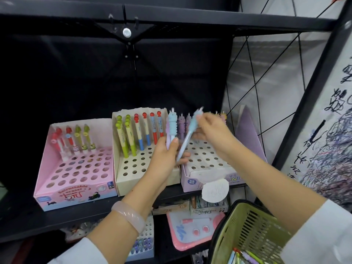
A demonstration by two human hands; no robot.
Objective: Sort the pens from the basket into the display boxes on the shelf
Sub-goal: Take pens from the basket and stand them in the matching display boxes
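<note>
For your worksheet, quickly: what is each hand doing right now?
Left hand: holds upright pens.
Right hand: pinches the blue pen near its top.

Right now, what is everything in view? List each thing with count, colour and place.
pink display box: one, left on the shelf, red and green pens in its back row
cream display box: one, middle, green, blue and red pens at the back
lilac display box: one, right, purple pens at the back
shelf: one, black metal
basket: one, green, lower right, pens inside
blue pen: one, tilted over the lilac box
lilac pens: a couple, upright
bangle: one, pale pink, left wrist
left hand: grips the lilac pens
right hand: pinches the blue pen's top
</note>
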